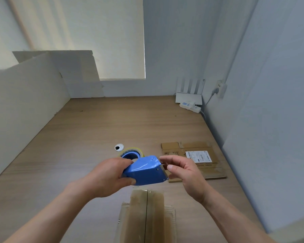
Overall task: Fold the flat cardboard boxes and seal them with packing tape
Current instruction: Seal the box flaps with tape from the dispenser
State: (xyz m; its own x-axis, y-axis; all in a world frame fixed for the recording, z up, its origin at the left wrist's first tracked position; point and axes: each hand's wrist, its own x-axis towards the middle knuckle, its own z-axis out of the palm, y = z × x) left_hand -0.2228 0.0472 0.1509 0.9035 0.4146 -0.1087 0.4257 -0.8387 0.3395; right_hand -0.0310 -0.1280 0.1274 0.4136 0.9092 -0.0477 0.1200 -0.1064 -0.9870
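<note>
A blue tape dispenser (145, 171) with a clear tape roll is held above the wooden table (81, 137); my left hand (111, 176) grips its handle end. My right hand (182, 174) hovers at the serrated blade end, thumb and fingers curled close together there; whether they pinch the tape end is unclear. Below, at the near edge, stands a folded cardboard box (146, 216) with its two top flaps closed and shiny tape over the seam. A flat cardboard box (197, 160) with a white shipping label lies on the table to the right.
A round cable grommet (119, 147) sits in the table behind the dispenser. At the back right corner are a white router (189, 97), a power strip (191, 106) and a wall plug (220, 89). White foam boards (25, 102) line the left side.
</note>
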